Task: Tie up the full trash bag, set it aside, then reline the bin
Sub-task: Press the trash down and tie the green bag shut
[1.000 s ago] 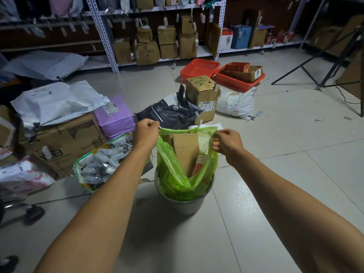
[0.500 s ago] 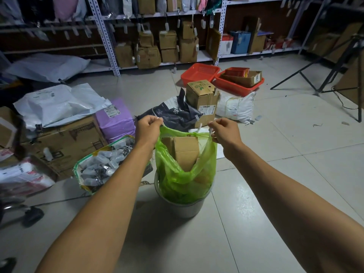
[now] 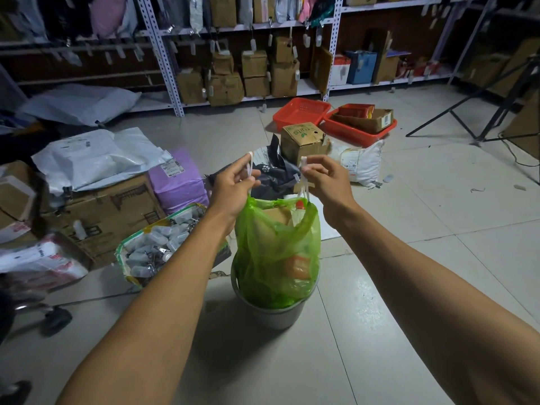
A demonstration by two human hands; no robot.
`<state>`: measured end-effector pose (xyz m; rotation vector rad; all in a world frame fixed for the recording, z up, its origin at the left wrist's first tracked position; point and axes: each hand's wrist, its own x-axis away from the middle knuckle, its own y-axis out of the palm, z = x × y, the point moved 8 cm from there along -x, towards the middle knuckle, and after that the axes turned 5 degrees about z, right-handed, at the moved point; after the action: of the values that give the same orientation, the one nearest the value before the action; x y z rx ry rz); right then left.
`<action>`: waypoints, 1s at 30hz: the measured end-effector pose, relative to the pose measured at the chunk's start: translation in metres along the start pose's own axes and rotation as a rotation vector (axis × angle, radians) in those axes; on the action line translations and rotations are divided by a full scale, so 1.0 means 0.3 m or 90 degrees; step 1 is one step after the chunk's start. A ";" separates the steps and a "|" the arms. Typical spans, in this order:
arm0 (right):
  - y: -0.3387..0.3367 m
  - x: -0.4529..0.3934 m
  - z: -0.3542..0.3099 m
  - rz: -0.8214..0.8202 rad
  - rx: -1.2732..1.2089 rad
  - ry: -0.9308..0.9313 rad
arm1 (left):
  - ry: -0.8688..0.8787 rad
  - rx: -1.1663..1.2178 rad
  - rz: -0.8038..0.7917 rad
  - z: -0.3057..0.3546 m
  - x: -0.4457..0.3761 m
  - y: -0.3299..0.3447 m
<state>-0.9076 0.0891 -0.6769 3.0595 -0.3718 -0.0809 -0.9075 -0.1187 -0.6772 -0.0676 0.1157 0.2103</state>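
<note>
A translucent green trash bag [image 3: 274, 252] full of cardboard and packaging stands in a small grey bin [image 3: 271, 314] on the tiled floor. Its mouth is drawn partly together below two white drawstring loops. My left hand [image 3: 233, 185] pinches the left white drawstring [image 3: 249, 168] and holds it up above the bag's rim. My right hand [image 3: 324, 182] pinches the right white drawstring [image 3: 304, 182] at the same height. The bag's lower part is still inside the bin.
Left of the bin lie a clear bag of small bottles [image 3: 157, 247], cardboard boxes [image 3: 102, 217] and a purple parcel [image 3: 175, 182]. Behind it are a dark bag [image 3: 274, 173], a brown box [image 3: 304, 141], a white sack [image 3: 359, 162] and red baskets [image 3: 301, 114]. Shelves line the back wall; a tripod [image 3: 482, 112] stands right.
Both hands moved from gripping the bag's green rim to pinching the white drawstrings and rose; the bag's mouth has narrowed and the bag is stretched taller.
</note>
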 end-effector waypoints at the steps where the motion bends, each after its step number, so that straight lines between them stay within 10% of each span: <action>1: 0.011 0.006 -0.001 -0.011 0.001 -0.002 | 0.010 -0.021 -0.006 0.003 0.004 0.003; 30: 0.141 0.050 0.076 -0.137 0.006 -0.039 | 0.043 -0.161 -0.202 -0.131 0.045 0.118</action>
<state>-0.9044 0.0434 -0.6976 3.1008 -0.0435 -0.1827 -0.9061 -0.0846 -0.7196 -0.3417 0.1431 -0.0958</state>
